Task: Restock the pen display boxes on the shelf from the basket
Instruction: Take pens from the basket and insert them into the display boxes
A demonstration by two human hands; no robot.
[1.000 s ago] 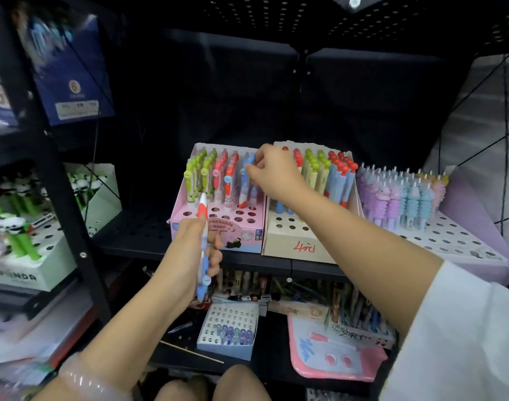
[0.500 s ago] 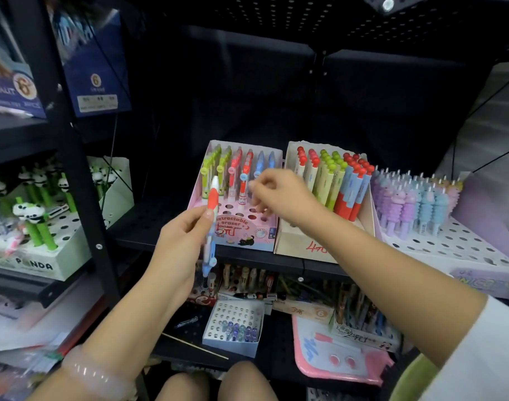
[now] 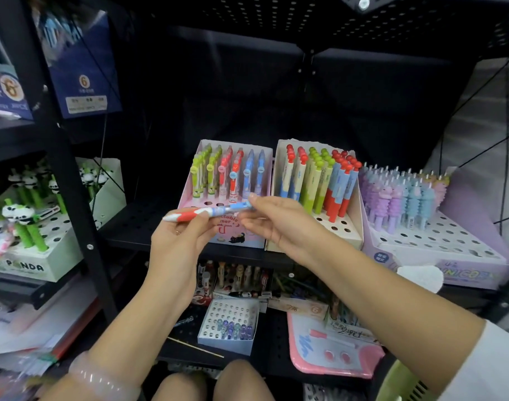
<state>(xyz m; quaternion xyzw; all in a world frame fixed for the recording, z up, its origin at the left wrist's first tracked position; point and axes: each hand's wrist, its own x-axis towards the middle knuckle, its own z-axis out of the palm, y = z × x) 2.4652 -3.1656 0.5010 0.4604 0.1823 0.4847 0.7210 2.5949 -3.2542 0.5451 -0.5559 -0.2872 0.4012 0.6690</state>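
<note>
holding one pen crosswise in front of the pink box

head view: both hands meet at a single pen [image 3: 208, 212] held level, just in front of the black shelf [image 3: 149, 224]. the left hand [image 3: 175, 241] grips its red and white end, thumb on top and fingers curled beneath. the right hand [image 3: 273, 224] pinches the pale blue end between thumb and forefinger, the remaining fingers loosely bent below. the pen lies across the front of the pink display box [image 3: 189, 195], which stands on the shelf with green, red and blue pens upright in its back rows and open holes in front. just beside it to the right stands a cream display box [image 3: 354, 227], touching or nearly so, filled with red-topped and green-topped pens at the back, with open holes at the front. further right sits a lilac unicorn box [image 3: 450, 256] of pastel pens. at far left, past the shelf post, a panda box [image 3: 30, 266] holds green pens. on the lower shelf lie a small blue box [image 3: 227, 340] of purple pieces and a pink tray [image 3: 334, 363]. a green basket [image 3: 401, 383] edge shows at bottom right, its contents hidden.
</note>
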